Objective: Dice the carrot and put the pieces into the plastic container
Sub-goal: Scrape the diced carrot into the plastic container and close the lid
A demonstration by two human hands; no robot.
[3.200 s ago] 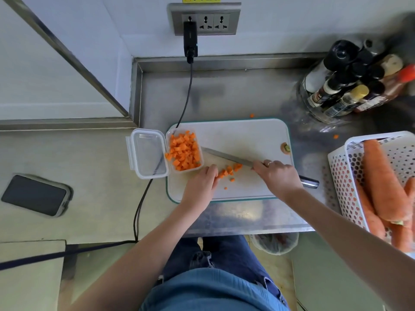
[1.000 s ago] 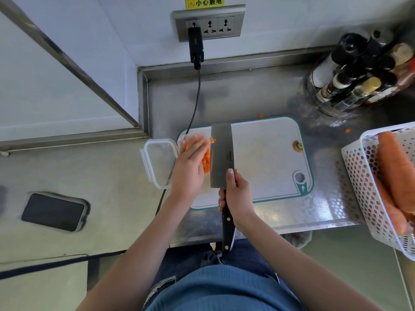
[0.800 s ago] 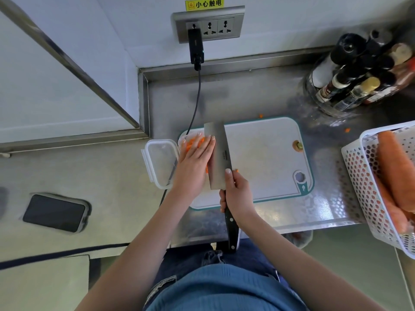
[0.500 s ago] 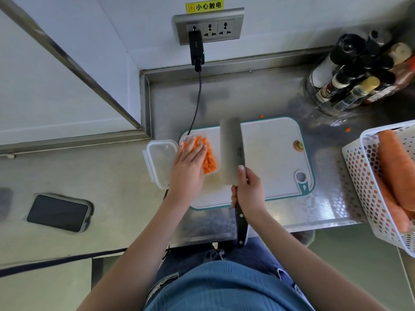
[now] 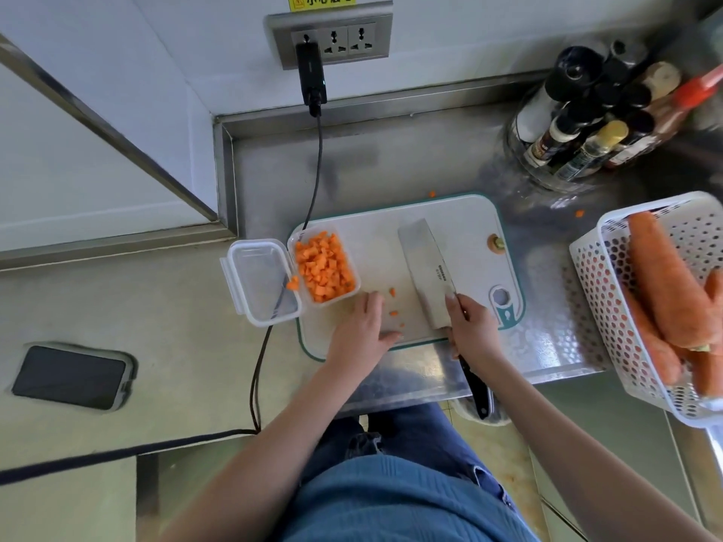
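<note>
Left hand (image 5: 362,330) lies flat, fingers relaxed, on the cutting board (image 5: 465,224) beside stray carrot pieces (image 5: 393,303). Right hand (image 5: 471,330) grips the cleaver (image 5: 426,267), blade flat on the board. Diced carrot (image 5: 324,266) fills the plastic container (image 5: 354,264).

Orange carrot dice (image 5: 325,266) showing in clear plastic container (image 5: 349,255); white cutting board (image 5: 465,228) wearing teal edging; white perforated basket (image 5: 598,275) at right displaying orange whole carrots (image 5: 665,275).
</note>
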